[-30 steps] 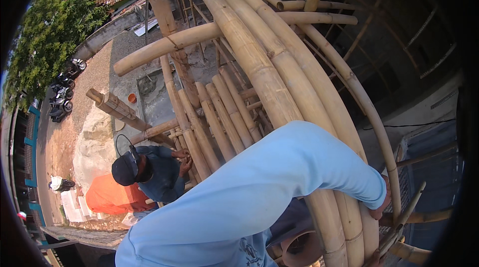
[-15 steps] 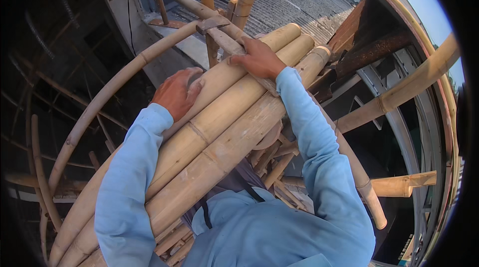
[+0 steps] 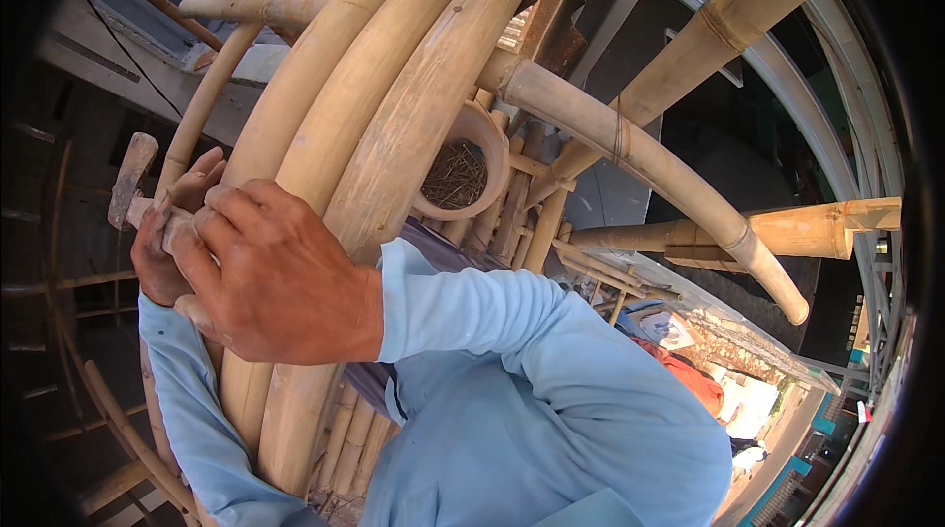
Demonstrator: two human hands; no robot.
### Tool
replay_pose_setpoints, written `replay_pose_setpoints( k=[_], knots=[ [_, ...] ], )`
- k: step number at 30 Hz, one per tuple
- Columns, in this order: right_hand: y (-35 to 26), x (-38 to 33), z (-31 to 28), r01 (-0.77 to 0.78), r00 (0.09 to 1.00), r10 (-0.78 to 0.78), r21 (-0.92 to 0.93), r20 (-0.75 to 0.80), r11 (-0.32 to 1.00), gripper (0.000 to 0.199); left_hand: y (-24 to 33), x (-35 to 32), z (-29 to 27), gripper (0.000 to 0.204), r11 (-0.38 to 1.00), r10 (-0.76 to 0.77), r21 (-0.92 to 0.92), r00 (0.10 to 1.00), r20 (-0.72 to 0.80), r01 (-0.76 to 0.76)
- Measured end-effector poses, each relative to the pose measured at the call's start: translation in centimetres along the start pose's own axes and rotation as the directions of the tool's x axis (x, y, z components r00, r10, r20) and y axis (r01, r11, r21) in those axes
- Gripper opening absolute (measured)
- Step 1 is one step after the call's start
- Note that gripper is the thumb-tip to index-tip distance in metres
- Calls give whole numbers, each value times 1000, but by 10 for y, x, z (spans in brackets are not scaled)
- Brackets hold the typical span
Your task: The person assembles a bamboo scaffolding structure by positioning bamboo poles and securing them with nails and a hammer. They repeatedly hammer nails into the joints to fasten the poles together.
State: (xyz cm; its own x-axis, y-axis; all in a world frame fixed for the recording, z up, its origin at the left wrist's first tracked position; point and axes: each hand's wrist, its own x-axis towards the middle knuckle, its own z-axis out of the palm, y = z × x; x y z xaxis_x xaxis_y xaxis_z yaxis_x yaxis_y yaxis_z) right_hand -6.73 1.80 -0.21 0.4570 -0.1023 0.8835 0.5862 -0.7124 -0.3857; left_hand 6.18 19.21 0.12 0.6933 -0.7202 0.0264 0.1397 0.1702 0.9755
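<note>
A hammer [image 3: 128, 178] with a worn metal head and pale wooden handle is at the left, its head pointing away from the bamboo. My right hand [image 3: 281, 276] reaches across the poles and is closed round the handle. My left hand [image 3: 162, 266] is beneath it, with the handle between its thumb and fingers; my right hand hides part of that grip. Under both hands run several thick bamboo poles [image 3: 349, 104] lying side by side, sloping from upper right to lower left.
A round tub [image 3: 492, 158] of nails stands right of the poles, on a bamboo platform [image 3: 482, 232]. A curved bamboo pole [image 3: 650, 158] and a thicker diagonal one [image 3: 709, 25] cross at the right. Thin bamboo poles [image 3: 118, 429] stand at the left over a dark drop.
My right hand has carried the hammer left and nearer, across the poles to my left hand. The view has turned, and the tub of nails now shows.
</note>
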Motion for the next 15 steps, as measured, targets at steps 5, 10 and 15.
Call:
replay_pose_setpoints(
  k=[5,10,15],
  knots=[
    [89,-108,-104,-254,898,371,409,-237,876,12,-2,1,-8,51,1000,-6,20,998,-68,7],
    [223,-238,-129,-841,301,907,-367,294,398,24,-1,1,-9,49,988,-24,150,989,-148,46],
    [328,-295,-91,-896,245,826,-207,507,393,26,-3,2,-13,49,985,-26,165,990,-138,48]
  ],
)
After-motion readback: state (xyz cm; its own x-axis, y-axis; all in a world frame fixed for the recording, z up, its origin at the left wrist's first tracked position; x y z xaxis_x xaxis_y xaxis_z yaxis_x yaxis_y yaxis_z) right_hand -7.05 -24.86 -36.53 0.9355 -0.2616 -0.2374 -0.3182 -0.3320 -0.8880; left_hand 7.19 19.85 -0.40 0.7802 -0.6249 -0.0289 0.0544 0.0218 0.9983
